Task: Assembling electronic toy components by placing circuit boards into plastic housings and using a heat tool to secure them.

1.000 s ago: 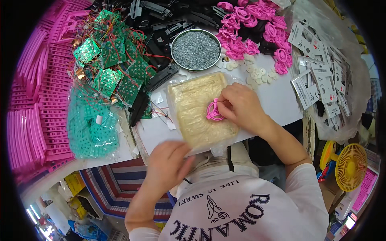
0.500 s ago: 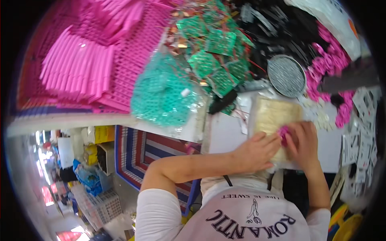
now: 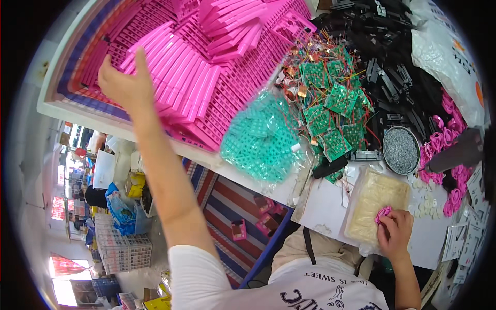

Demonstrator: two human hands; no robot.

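Note:
My left hand (image 3: 128, 88) reaches to the far left, thumb and fingers apart, over the left end of a row of pink plastic panels (image 3: 178, 77). It holds nothing that I can see; whether a fingertip touches a panel is unclear. Near the front, my right hand (image 3: 397, 232) pinches a small pink ring-shaped plastic part (image 3: 383, 214). That part is above or resting on a yellowish block wrapped in clear plastic (image 3: 380, 194). Many similar pink ring parts (image 3: 436, 142) lie heaped to the right.
A bag of teal pieces (image 3: 261, 137), green circuit boards with wires (image 3: 341, 98) and black plastic parts (image 3: 387, 85) cover the table's middle and back. A round tin of small metal pieces (image 3: 401, 150) stands beside a dark tool (image 3: 454, 150). A striped-lined bin (image 3: 227, 196) sits below.
My left hand has left the block and stretched far left to the pink panels. My right hand stays at the block with the pink ring part. The view has shifted and turned.

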